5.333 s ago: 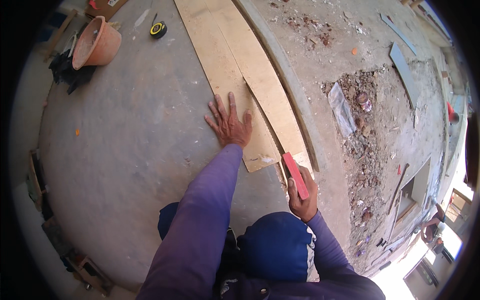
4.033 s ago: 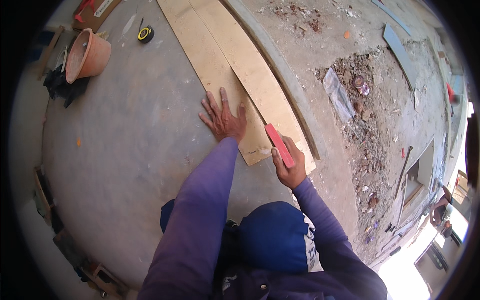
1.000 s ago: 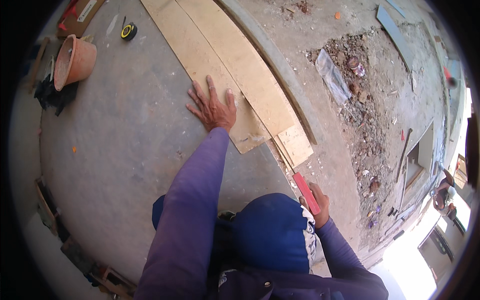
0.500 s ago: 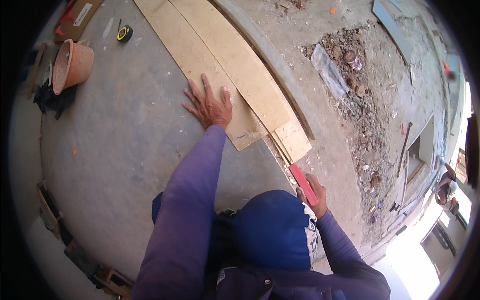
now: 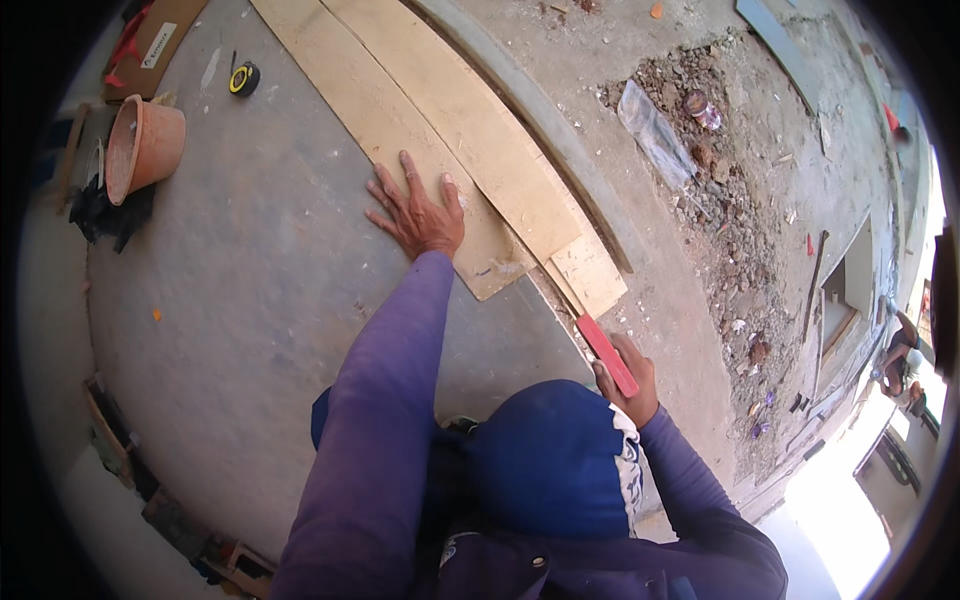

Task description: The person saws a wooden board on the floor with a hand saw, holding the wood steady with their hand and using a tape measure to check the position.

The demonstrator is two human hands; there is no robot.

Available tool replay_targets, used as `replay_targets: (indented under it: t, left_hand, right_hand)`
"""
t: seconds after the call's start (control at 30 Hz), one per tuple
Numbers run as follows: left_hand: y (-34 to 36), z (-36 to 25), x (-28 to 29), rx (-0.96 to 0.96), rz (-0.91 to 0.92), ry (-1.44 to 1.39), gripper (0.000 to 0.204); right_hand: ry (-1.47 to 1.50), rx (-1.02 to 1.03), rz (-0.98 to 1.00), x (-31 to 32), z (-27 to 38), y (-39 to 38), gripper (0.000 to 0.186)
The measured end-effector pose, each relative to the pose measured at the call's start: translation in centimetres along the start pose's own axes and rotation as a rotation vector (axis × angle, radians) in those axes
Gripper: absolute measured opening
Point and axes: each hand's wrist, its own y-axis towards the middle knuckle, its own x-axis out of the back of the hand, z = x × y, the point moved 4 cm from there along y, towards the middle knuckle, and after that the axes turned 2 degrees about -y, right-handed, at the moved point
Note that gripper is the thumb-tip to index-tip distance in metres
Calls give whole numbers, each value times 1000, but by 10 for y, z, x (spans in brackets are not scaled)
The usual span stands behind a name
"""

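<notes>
My left hand (image 5: 420, 215) lies flat with fingers spread on the near end of a long tan wooden board (image 5: 345, 90). A second tan board (image 5: 500, 170) runs alongside it, with a short wooden piece (image 5: 590, 275) at its near end. A red bar-shaped tool (image 5: 608, 357) is gripped in my right hand (image 5: 635, 378). The tool's far end meets the narrow wooden edge beside the short piece. Its exact kind cannot be made out, and my palm hides part of it.
A yellow and black tape measure (image 5: 243, 79) lies on the grey floor. At the left is an orange bucket (image 5: 155, 145) near a cardboard box (image 5: 155, 45). A concrete curb (image 5: 540, 120) borders the boards; rubble (image 5: 725, 215) lies beyond it. A person (image 5: 900, 360) is at far right.
My right hand and the red tool have shifted slightly forward, toward the boards. My left hand stays pressed on the board. The whole view has tilted a little.
</notes>
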Motion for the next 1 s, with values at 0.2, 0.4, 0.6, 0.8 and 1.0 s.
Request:
replay_targets:
  t: [0.2, 0.4, 0.6, 0.8, 1.0]
  left_hand:
    - [3, -7, -2, -21, 8, -21, 81]
    - [3, 0, 1, -2, -9, 10, 81]
    - [2, -17, -2, -9, -4, -41, 80]
    - [0, 3, 0, 17, -1, -13, 78]
    - [0, -9, -4, 4, -25, -7, 78]
  right_hand:
    - [82, 38, -77, -47, 6, 77, 42]
    - [-17, -30, 36, 23, 4, -42, 47]
    - [49, 49, -74, -45, -1, 83, 44]
    - [-22, -23, 18, 10, -12, -43, 47]
    - [14, -44, -27, -24, -4, 30, 42]
